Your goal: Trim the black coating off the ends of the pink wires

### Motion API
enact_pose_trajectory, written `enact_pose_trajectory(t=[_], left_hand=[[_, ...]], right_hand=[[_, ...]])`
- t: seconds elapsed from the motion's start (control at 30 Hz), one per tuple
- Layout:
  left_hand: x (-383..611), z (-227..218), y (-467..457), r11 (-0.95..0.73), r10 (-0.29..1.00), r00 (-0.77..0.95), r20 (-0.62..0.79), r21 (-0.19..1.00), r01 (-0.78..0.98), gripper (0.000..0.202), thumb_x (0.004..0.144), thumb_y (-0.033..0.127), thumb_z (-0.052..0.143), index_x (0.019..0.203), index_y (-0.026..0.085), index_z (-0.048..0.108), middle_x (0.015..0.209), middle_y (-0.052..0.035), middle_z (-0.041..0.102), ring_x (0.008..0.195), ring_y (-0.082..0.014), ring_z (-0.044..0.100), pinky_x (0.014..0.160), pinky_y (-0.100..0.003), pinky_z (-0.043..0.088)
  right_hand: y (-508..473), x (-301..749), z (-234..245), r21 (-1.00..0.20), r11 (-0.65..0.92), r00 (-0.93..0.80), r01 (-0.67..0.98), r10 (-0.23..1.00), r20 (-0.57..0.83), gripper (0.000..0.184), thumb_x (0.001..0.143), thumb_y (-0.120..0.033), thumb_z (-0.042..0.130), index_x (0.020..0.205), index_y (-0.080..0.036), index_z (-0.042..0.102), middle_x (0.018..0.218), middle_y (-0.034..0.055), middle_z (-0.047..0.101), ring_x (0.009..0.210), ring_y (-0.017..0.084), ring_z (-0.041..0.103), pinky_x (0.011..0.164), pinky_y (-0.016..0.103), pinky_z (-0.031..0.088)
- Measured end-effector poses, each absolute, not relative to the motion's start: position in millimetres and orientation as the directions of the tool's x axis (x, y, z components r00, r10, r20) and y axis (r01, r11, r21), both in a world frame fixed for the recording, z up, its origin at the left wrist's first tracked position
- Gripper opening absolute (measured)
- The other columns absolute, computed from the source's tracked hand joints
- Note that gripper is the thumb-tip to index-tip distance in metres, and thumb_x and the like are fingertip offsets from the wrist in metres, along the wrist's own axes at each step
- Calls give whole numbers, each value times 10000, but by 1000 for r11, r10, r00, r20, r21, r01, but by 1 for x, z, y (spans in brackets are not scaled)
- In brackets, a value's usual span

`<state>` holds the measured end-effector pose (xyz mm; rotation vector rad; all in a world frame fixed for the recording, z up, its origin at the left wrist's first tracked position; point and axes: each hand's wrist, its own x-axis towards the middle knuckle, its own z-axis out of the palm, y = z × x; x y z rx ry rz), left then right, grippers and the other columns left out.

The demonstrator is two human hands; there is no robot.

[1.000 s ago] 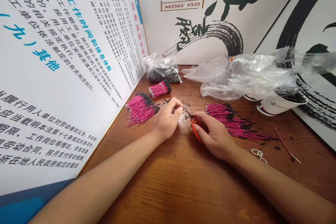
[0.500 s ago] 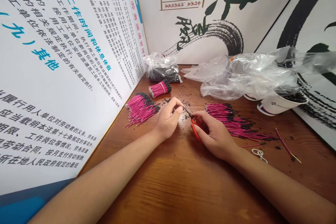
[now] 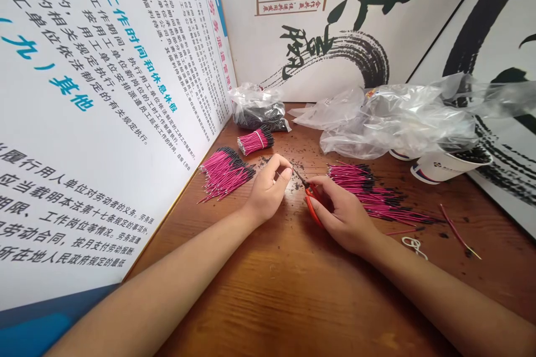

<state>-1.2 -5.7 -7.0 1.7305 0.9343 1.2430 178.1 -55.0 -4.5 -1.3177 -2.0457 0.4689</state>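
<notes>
My left hand [image 3: 270, 187] is closed, thumb and forefinger pinching a thin wire [image 3: 277, 175] that is mostly hidden by the fingers. In my right hand [image 3: 341, 212] is a pair of scissors [image 3: 315, 209] with red handles. Its dark blades point up and left, their tips right by the left fingertips. Whether the blades touch the wire is too small to tell. Left of my left hand lies a pile of pink wires [image 3: 226, 174] with black ends. Another pile of pink wires [image 3: 368, 192] spreads beyond my right hand.
A banded wire bundle [image 3: 255, 140] and a plastic bag of black pieces [image 3: 259, 114] sit at the back left. Clear plastic bags [image 3: 377, 122] cover paper cups [image 3: 448, 168] at the back right. Black bits dot the wooden table [image 3: 268, 290]. A white cord [image 3: 414, 245] lies right.
Almost nothing differs. Both hands hold their places, with only a very slight shift at the left fingertips and scissors.
</notes>
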Motion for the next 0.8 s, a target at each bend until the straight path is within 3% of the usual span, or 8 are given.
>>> enact_pose_trajectory(t=[0.8], left_hand=[[-2, -8, -6, -401, 895, 263, 361, 909, 117, 153, 956, 293, 460, 837, 199, 478, 748, 14, 493, 685, -126, 474, 654, -252, 406]], right_hand=[[-55, 179, -4, -608, 438, -301, 663, 898, 320, 191, 962, -298, 458, 1109, -223, 555, 802, 14, 643, 708, 189, 604, 610, 275, 407]])
